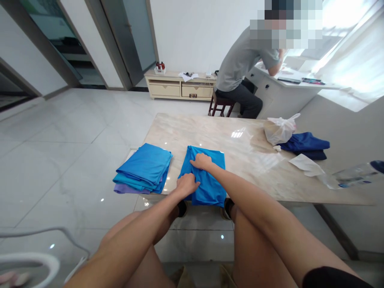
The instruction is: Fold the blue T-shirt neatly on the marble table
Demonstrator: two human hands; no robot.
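A bright blue cloth garment (210, 188) lies folded lengthwise on the marble table (207, 134), close to its near edge. My left hand (187, 185) grips a bunched fold at the garment's lower left side. My right hand (201, 161) lies flat across its upper part, fingers pointing left. To the left sits a stack of folded blue and lilac cloth (144, 168), touched by neither hand.
A white plastic bag (280, 129) and a crumpled navy garment (306, 146) lie at the table's far right. Near them are a white sheet (306, 165) and a clear plastic bottle (351, 176). A seated person (240, 60) works at a white counter behind the table.
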